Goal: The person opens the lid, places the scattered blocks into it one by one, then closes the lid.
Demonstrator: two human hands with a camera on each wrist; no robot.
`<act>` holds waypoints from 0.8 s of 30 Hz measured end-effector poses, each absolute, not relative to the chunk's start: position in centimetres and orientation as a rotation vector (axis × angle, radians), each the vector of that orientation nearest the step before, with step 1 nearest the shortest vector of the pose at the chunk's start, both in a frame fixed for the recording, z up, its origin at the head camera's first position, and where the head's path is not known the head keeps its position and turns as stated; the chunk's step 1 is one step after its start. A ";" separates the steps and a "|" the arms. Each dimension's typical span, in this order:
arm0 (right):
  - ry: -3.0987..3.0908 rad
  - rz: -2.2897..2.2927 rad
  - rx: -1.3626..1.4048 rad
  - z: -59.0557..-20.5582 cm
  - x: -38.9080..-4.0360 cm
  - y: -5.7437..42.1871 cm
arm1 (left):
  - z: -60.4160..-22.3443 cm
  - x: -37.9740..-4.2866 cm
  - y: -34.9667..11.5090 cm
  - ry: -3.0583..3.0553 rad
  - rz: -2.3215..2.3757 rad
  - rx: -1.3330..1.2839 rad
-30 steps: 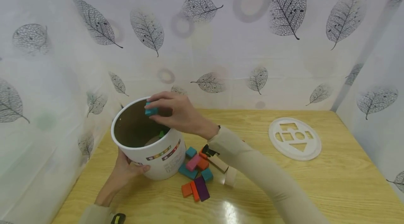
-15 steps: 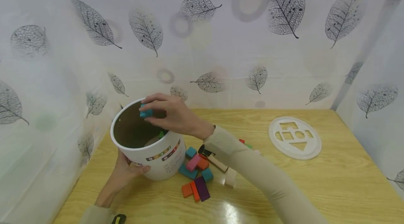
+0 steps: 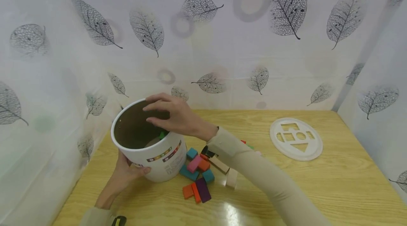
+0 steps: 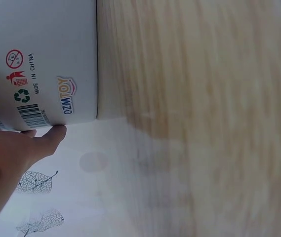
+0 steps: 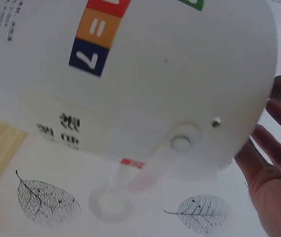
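Observation:
A white bucket [image 3: 168, 160] with printed number labels stands tilted slightly on the wooden table. My left hand [image 3: 125, 172] holds its lower left side, thumb on the front wall and the other fingers hidden behind. In the left wrist view the thumb of that hand [image 4: 17, 155] lies along the bucket wall near a barcode. Over the bucket's mouth hangs my right hand [image 3: 178, 114], fingers spread apart with nothing between them. Inside, a small green block [image 3: 162, 135] shows near the bottom. The right wrist view has the right hand [image 5: 276, 168] at the rim.
Several coloured blocks lie right of the bucket, among them a purple block [image 3: 202, 190], a pink block [image 3: 194, 163] and a plain wood block [image 3: 231, 178]. A round white lid [image 3: 296, 151] with shaped holes lies at the right. Leaf-print sheeting [image 3: 203, 49] surrounds the table.
The blue block held by the right hand's fingertips over the bucket has been let go and is out of sight. The left hand and bucket stay put.

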State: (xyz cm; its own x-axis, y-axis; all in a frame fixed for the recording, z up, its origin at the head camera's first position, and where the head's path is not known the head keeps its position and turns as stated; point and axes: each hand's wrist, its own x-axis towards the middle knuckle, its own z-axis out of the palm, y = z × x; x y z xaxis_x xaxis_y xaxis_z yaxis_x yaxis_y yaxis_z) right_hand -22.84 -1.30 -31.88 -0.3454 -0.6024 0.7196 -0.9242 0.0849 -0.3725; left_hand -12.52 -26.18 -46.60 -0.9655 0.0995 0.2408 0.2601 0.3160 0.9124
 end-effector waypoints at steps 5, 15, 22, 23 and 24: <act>-1.956 1.166 1.461 -31.4 -23.2 0.9 | -46.6 -12.6 -26.2 -2.425 -1.738 -0.327; -2.166 0.987 1.514 -32.7 -23.7 11.0 | -46.7 -12.5 -26.0 -2.417 -1.749 -0.281; -2.762 0.570 1.467 -36.6 -21.7 19.2 | -46.4 -12.6 -26.2 -2.455 -1.730 -0.277; -2.830 0.542 1.449 -37.3 -21.2 20.3 | -46.4 -12.6 -26.3 -2.466 -1.725 -0.277; -2.894 0.533 1.427 -38.0 -20.7 21.3 | -46.4 -12.6 -26.3 -2.475 -1.721 -0.275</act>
State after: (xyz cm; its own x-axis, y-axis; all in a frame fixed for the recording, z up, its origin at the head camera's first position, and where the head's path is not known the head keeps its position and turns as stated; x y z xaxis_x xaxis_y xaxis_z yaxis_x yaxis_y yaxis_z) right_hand -20.72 21.27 -37.98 -0.6124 -0.7900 0.0280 -0.7481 0.5678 -0.3434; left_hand -12.60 -26.32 -46.36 -0.9770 0.0832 0.1961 0.2128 0.3393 0.9163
